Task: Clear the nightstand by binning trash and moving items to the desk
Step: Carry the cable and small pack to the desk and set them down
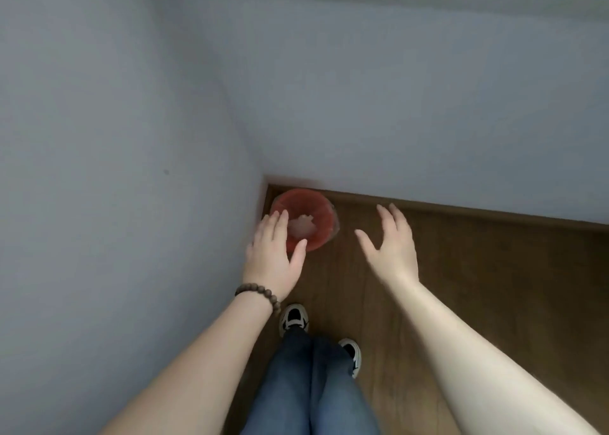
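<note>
A round red bin (318, 204) stands on the floor in the corner where two walls meet. White crumpled trash (303, 227) lies inside it. My left hand (275, 253) hovers over the bin's near left rim, palm down, fingers apart and empty; a dark bead bracelet is on its wrist. My right hand (390, 243) is spread open to the right of the bin, above the floor, holding nothing. The nightstand and the desk are out of view.
A pale wall (115, 138) runs close on the left and another wall (428, 121) closes the far side. Brown wooden floor (494, 286) stretches to the right. My legs in blue jeans and black-and-white shoes (294, 317) are below the hands.
</note>
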`<state>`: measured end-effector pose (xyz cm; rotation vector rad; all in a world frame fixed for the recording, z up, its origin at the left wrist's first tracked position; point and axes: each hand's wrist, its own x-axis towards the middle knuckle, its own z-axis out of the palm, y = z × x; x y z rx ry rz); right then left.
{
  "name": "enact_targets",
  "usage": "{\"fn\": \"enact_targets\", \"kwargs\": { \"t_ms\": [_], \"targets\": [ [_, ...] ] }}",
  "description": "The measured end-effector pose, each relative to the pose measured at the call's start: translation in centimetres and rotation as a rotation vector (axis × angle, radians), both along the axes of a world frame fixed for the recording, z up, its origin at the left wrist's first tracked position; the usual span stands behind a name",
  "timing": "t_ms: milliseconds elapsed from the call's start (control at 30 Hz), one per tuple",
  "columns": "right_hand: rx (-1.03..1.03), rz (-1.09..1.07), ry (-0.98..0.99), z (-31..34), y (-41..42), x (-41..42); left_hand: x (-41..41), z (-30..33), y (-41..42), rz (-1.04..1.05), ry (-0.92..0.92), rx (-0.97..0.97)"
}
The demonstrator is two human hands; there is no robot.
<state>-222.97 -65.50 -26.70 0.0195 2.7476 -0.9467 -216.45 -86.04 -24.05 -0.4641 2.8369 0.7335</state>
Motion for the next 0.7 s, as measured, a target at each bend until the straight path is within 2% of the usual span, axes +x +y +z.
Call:
{"fn": "enact_targets", "kwargs": {
  "t_ms": [333, 700],
  "targets": [
    [0.021, -0.345, 0.113, 12.0, 13.0, 9.6, 0.4, 9.8, 14.1, -0.344, 0.136, 0.007],
    [0.133, -0.945, 0.159, 15.8, 24.0, 26.0, 4.5, 14.9, 31.0, -0.904, 0.241, 0.032]
  ]
}}
